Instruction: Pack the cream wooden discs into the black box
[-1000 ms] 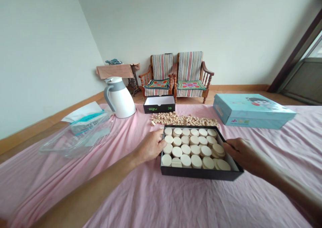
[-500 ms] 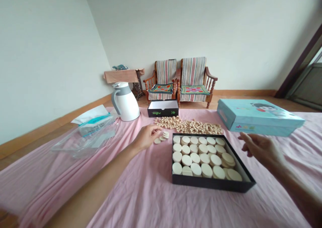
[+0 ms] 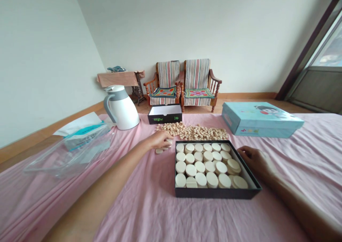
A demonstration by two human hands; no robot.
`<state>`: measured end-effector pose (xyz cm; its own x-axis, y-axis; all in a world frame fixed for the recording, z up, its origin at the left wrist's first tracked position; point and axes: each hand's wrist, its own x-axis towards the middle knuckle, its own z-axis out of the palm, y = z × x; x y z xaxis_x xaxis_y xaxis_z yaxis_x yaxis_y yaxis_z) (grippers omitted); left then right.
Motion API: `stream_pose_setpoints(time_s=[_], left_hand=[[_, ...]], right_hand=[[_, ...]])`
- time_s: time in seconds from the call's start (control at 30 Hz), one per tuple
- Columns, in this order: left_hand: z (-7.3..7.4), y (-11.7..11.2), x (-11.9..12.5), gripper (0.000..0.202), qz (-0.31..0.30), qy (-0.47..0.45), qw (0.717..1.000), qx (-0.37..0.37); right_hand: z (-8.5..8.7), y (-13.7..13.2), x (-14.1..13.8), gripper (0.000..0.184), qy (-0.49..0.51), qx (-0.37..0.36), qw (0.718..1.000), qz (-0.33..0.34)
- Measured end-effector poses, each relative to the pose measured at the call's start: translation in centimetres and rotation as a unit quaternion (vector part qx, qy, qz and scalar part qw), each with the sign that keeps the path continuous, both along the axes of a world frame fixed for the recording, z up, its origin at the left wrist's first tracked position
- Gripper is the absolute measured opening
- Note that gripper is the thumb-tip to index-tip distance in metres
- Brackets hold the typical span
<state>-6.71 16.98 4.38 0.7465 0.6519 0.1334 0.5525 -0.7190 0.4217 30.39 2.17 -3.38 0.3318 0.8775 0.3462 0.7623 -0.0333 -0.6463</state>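
Observation:
A black box (image 3: 217, 193) full of pale round wooden discs (image 3: 201, 167) lies on the pink cloth in front of me. My left hand (image 3: 159, 139) rests to the left of the box's far corner, fingers curled over a few loose discs (image 3: 159, 151) on the cloth. My right hand (image 3: 255, 159) lies against the box's right wall, its fingers bent along the rim. Behind the box stretches a heap of small wooden beads (image 3: 193, 131).
A white jug (image 3: 121, 107) stands at the back left, a small open black box (image 3: 165, 114) beside it. A blue gift box (image 3: 259, 120) lies at the right. A clear plastic container (image 3: 72, 151) with a packet sits at the left. Two wooden armchairs (image 3: 184, 84) stand by the wall.
My right hand has come down from the air onto the box's right side. My left hand has closed over the loose discs beside the box. The view has shifted slightly.

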Motion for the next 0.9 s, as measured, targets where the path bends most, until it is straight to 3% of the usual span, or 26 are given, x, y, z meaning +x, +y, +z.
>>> stream_pose_setpoints(time_s=[0.27,0.5,0.67,0.77,0.9], left_hand=[[0.5,-0.9,0.1,0.010,-0.003,0.053,0.999,0.007],[0.4,-1.4,-0.5,0.035,-0.007,0.090,0.995,0.041],[0.4,-1.8,-0.6,0.025,-0.031,0.083,0.996,0.018],[0.3,-2.0,-0.6,0.018,-0.024,0.060,0.998,-0.005],[0.0,-2.3,-0.7,0.014,-0.021,0.018,1.000,-0.009]], right_hand=[[-0.6,0.1,0.3,0.034,0.018,-0.038,0.999,0.017],[-1.2,0.3,0.8,0.031,0.001,-0.032,0.999,0.014],[-1.2,0.3,0.8,0.031,0.006,-0.041,0.999,0.016],[0.3,-0.2,0.5,0.032,0.043,-0.046,0.998,0.020],[4.8,-2.0,-0.5,0.034,0.144,0.003,0.989,0.038]])
